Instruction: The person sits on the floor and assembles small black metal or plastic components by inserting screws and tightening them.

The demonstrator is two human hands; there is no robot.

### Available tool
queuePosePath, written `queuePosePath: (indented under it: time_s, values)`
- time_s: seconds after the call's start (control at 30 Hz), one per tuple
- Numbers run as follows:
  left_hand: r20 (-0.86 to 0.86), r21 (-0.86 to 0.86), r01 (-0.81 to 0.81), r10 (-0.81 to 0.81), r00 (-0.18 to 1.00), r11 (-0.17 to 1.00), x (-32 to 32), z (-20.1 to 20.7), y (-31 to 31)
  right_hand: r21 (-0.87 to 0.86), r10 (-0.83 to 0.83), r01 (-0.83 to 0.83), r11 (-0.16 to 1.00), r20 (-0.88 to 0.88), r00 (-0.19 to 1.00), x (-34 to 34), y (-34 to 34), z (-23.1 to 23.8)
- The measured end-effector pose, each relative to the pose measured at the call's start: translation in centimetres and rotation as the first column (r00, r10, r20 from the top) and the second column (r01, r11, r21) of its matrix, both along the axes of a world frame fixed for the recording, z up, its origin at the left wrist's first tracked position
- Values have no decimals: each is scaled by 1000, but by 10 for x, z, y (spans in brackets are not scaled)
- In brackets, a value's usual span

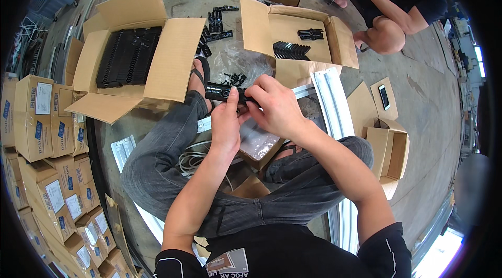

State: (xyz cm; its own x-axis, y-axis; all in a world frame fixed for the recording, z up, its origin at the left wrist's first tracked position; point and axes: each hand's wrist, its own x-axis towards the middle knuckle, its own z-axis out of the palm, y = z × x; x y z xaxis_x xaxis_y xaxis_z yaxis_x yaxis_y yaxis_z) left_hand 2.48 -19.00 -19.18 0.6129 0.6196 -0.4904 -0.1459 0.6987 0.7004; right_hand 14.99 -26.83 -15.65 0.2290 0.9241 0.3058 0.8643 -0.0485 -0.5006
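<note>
Between my knees I hold up a black plastic bracket-like part [217,91], long and narrow. My left hand [228,121] grips it with the thumb laid along its face. From the other side my right hand [272,101] pinches its right end; whatever lies under those fingertips is hidden. Just beyond, small black pieces [235,78] lie on crumpled clear plastic wrap [246,61]. Below my hands stands a small carton [260,155] with a clear plastic bag [257,141] of small bits in it.
An open carton [175,61] at left holds stacked black parts [128,56]. Another open carton [340,43] ahead has black parts [291,50] in rows. White metal profiles [333,103] lie at right, near a phone [384,97]. A person [387,11] crouches at far right.
</note>
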Motion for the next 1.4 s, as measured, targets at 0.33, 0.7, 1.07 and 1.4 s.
queuePosePath:
  time_s: [0.33,0.7,1.07,1.4]
  values:
    - [-54,-19,6,-7,999,1000,1,3,4,-107,-5,6,994,13,1000,5,-2,4]
    - [-53,6,104,-103,993,995,1,-2,12,-437,-107,0,900,-219,970,5,5,-1]
    - [-81,31,179,-176,981,983,2,-30,13,-423,-273,14,906,-558,784,9,4,-36]
    - [-154,-172,-45,18,988,984,-7,-26,30,-658,-538,275,701,-234,810,66,-1,-103]
